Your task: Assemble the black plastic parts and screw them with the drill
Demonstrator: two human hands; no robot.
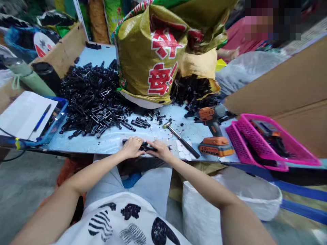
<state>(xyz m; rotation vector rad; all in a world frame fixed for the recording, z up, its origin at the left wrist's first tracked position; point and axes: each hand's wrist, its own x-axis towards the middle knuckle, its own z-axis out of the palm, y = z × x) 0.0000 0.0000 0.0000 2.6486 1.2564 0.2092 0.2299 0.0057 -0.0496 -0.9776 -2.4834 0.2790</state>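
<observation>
At the front edge of the light blue table, both my hands meet on a long black slotted part. My left hand has its fingers closed on the part's left side, with a ring on one finger. My right hand is closed on its right side; dark ends stick out past the fingers. Close behind lie a few similar black slotted parts and some tiny screws or pins. A hammer with a black handle rests to the right of my right hand. Beyond it stands an orange and black cordless drill.
A large heap of black parts covers the left of the table. A gold woven sack stands at the back. Pink baskets sit at right, a blue tray with paper at left. Another person's arm shows behind.
</observation>
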